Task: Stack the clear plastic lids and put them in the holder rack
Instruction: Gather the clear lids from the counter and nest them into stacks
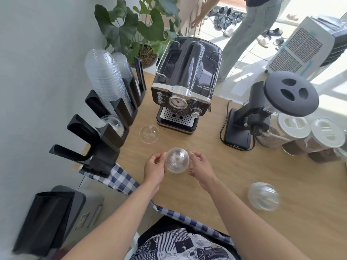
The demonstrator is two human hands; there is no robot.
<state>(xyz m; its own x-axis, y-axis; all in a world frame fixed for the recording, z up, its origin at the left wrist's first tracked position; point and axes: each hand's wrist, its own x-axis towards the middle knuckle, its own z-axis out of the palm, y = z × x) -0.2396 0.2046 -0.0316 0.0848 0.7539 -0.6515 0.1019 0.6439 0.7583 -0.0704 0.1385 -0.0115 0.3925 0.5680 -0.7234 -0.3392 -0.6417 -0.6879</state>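
A clear dome lid (177, 160) is held above the wooden table (234, 171) between my left hand (154, 168) and my right hand (201, 167), one on each side of its rim. Another clear lid (149, 133) lies upside down on the table in front of the espresso machine. A small stack of clear lids (263, 196) lies on its side at the right. The black holder rack (105, 136) runs along the left wall; one slot holds a single lid (112, 124), and a farther slot carries a tall stack of lids (104, 76).
A black espresso machine (185, 81) stands at the back centre, a coffee grinder (266, 109) with its cord to the right, then jars with white lids (308, 136). A potted plant (139, 30) is behind the rack. Another person (249, 30) stands beyond the table.
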